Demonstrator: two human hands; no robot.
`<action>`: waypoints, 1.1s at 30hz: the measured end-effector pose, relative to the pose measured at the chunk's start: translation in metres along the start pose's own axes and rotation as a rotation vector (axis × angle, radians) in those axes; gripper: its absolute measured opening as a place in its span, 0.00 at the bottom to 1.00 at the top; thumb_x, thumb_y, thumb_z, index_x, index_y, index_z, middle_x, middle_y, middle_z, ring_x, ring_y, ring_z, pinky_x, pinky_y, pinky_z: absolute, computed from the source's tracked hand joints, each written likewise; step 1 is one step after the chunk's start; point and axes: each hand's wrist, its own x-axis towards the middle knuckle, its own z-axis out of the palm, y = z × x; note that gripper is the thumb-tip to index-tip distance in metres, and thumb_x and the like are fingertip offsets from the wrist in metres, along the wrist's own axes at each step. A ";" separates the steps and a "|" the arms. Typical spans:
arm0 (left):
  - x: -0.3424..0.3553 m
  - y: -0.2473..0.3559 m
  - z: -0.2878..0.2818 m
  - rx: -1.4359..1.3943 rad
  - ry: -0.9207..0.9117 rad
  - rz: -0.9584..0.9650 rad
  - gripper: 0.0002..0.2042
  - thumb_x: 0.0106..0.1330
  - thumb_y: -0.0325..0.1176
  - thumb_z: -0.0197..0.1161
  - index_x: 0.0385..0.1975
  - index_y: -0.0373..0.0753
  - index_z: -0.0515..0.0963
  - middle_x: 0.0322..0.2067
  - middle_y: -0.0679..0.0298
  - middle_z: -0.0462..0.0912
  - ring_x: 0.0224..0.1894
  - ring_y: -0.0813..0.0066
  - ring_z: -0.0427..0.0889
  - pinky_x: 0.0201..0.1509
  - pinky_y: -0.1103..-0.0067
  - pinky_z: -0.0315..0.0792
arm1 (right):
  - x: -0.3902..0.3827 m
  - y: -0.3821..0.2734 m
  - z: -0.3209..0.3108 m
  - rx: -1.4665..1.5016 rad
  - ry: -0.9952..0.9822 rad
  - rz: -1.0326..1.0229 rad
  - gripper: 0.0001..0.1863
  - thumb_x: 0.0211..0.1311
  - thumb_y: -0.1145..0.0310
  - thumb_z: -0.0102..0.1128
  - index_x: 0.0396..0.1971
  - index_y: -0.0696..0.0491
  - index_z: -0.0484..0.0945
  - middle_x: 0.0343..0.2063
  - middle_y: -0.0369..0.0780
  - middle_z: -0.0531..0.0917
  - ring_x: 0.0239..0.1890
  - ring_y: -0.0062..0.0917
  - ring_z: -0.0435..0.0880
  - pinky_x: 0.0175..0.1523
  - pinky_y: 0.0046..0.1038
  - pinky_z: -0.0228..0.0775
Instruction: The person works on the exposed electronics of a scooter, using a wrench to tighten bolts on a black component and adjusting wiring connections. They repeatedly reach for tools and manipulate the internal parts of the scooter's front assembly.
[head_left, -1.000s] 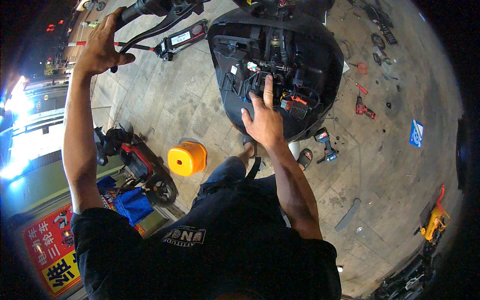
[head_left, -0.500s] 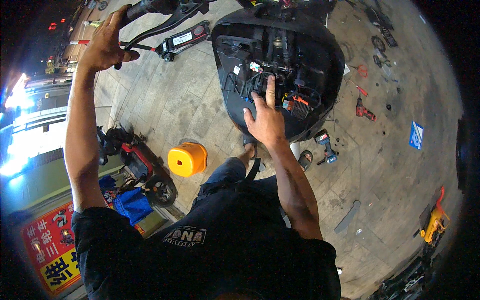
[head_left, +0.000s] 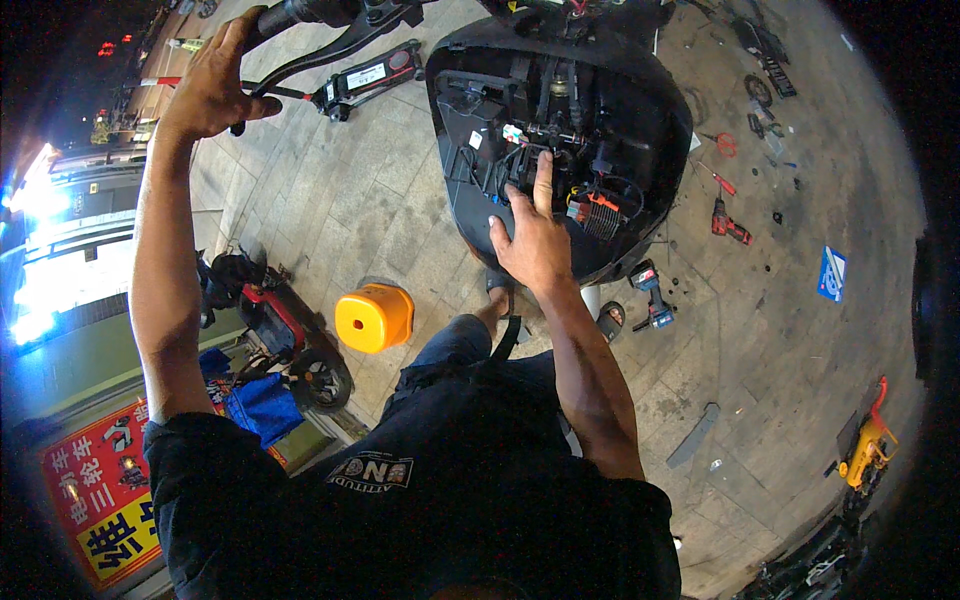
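At the upper left, my left hand (head_left: pixel 207 88) is on the end of a black handlebar grip (head_left: pixel 292 14), its thumb over the brake lever (head_left: pixel 325 52). Ahead of me is the opened black front housing (head_left: pixel 461 206) of a scooter, with wiring and parts inside. My right hand (head_left: pixel 537 246) reaches over its near edge, holding nothing, fingers and thumb apart. Its fingertips are among the wires, near a finned metal unit (head_left: pixel 602 219) with orange connectors. Whether they press on anything cannot be made out.
A yellow stool (head_left: pixel 375 318) stands left of my legs, beside a parked red scooter (head_left: pixel 277 318). A floor jack (head_left: pixel 370 78) lies beyond. On the right are a blue cordless tool (head_left: pixel 652 293), a red drill (head_left: pixel 729 222), a screwdriver (head_left: pixel 723 184) and a blue card (head_left: pixel 831 273).
The scooter housing sits very slightly further right in the picture. Both hands keep almost the same pose and place.
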 end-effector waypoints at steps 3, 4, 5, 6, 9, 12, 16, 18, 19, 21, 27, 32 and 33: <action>0.000 -0.006 0.003 0.049 0.024 0.014 0.48 0.35 0.32 0.76 0.63 0.43 0.58 0.56 0.53 0.69 0.60 0.53 0.67 0.62 0.67 0.64 | -0.001 0.001 0.001 -0.004 0.020 -0.003 0.24 0.54 0.62 0.61 0.51 0.57 0.73 0.69 0.51 0.42 0.47 0.46 0.80 0.44 0.37 0.77; 0.000 -0.008 0.004 0.052 0.031 0.011 0.48 0.35 0.32 0.76 0.63 0.43 0.58 0.56 0.54 0.69 0.60 0.53 0.67 0.62 0.67 0.64 | -0.001 0.001 0.002 0.000 0.028 -0.012 0.24 0.54 0.62 0.61 0.51 0.57 0.73 0.69 0.50 0.42 0.47 0.46 0.80 0.44 0.37 0.77; -0.001 -0.010 0.005 0.056 0.039 0.009 0.48 0.35 0.32 0.76 0.63 0.43 0.58 0.56 0.54 0.69 0.60 0.53 0.67 0.62 0.67 0.63 | -0.001 0.002 0.003 0.005 0.042 -0.019 0.25 0.54 0.62 0.61 0.51 0.56 0.73 0.69 0.50 0.42 0.47 0.46 0.80 0.44 0.37 0.77; -0.001 -0.011 0.006 0.059 0.047 0.006 0.48 0.35 0.32 0.76 0.63 0.43 0.58 0.56 0.54 0.69 0.60 0.53 0.67 0.62 0.67 0.63 | -0.001 0.003 0.003 0.003 0.037 -0.021 0.25 0.54 0.62 0.61 0.51 0.57 0.73 0.69 0.50 0.42 0.47 0.46 0.80 0.44 0.37 0.77; -0.001 -0.010 0.006 0.035 0.016 0.007 0.49 0.35 0.33 0.76 0.64 0.43 0.57 0.56 0.54 0.69 0.60 0.53 0.67 0.62 0.66 0.63 | 0.000 0.005 0.005 -0.010 0.063 -0.045 0.25 0.54 0.62 0.61 0.51 0.57 0.73 0.69 0.50 0.42 0.47 0.46 0.80 0.44 0.37 0.77; 0.000 -0.005 0.007 0.021 0.037 0.024 0.51 0.34 0.33 0.76 0.64 0.44 0.55 0.57 0.54 0.68 0.61 0.53 0.66 0.62 0.65 0.63 | 0.001 0.006 0.006 -0.006 0.078 -0.069 0.26 0.54 0.62 0.61 0.52 0.58 0.72 0.69 0.50 0.41 0.48 0.46 0.79 0.45 0.38 0.76; -0.002 0.002 0.006 0.014 0.071 -0.002 0.50 0.32 0.31 0.78 0.63 0.44 0.58 0.52 0.54 0.71 0.56 0.50 0.69 0.60 0.65 0.64 | 0.001 0.006 0.006 0.033 0.024 -0.019 0.28 0.54 0.62 0.62 0.54 0.57 0.70 0.69 0.50 0.41 0.49 0.46 0.78 0.47 0.39 0.76; -0.002 0.002 0.006 0.015 0.069 -0.007 0.50 0.32 0.31 0.78 0.63 0.45 0.58 0.53 0.55 0.71 0.57 0.50 0.69 0.61 0.65 0.63 | 0.000 0.007 0.006 0.040 -0.005 0.010 0.28 0.54 0.61 0.62 0.54 0.57 0.70 0.69 0.49 0.42 0.49 0.45 0.79 0.47 0.38 0.76; -0.002 0.002 0.006 0.025 0.063 -0.016 0.51 0.32 0.30 0.78 0.63 0.45 0.58 0.53 0.55 0.71 0.57 0.50 0.68 0.62 0.66 0.62 | 0.000 0.007 0.006 0.043 0.099 -0.071 0.28 0.53 0.64 0.63 0.55 0.57 0.69 0.69 0.52 0.44 0.47 0.44 0.80 0.42 0.35 0.78; -0.001 0.001 0.007 0.040 0.063 -0.001 0.51 0.31 0.30 0.78 0.64 0.44 0.57 0.54 0.55 0.70 0.58 0.50 0.67 0.63 0.66 0.62 | -0.002 0.009 0.008 0.302 0.229 -0.090 0.26 0.54 0.69 0.62 0.55 0.58 0.69 0.68 0.54 0.46 0.41 0.37 0.83 0.35 0.27 0.78; 0.002 -0.003 0.007 -0.004 0.040 -0.016 0.53 0.31 0.28 0.78 0.64 0.41 0.56 0.57 0.53 0.67 0.60 0.52 0.65 0.65 0.66 0.61 | -0.006 0.015 0.020 0.580 0.360 -0.079 0.25 0.57 0.76 0.57 0.56 0.61 0.68 0.63 0.57 0.57 0.31 0.20 0.82 0.27 0.15 0.73; 0.001 -0.004 0.007 -0.052 0.070 0.020 0.52 0.29 0.26 0.76 0.63 0.41 0.57 0.57 0.53 0.68 0.60 0.51 0.66 0.63 0.66 0.60 | -0.002 0.026 0.020 0.539 0.318 0.002 0.22 0.56 0.75 0.58 0.53 0.58 0.71 0.58 0.53 0.67 0.27 0.23 0.82 0.29 0.20 0.73; 0.001 -0.003 0.008 -0.067 0.075 0.034 0.52 0.28 0.25 0.76 0.63 0.41 0.57 0.57 0.53 0.68 0.60 0.51 0.66 0.64 0.66 0.60 | -0.001 0.030 0.018 0.495 0.296 0.009 0.22 0.55 0.73 0.59 0.52 0.56 0.71 0.56 0.53 0.69 0.29 0.28 0.83 0.33 0.24 0.75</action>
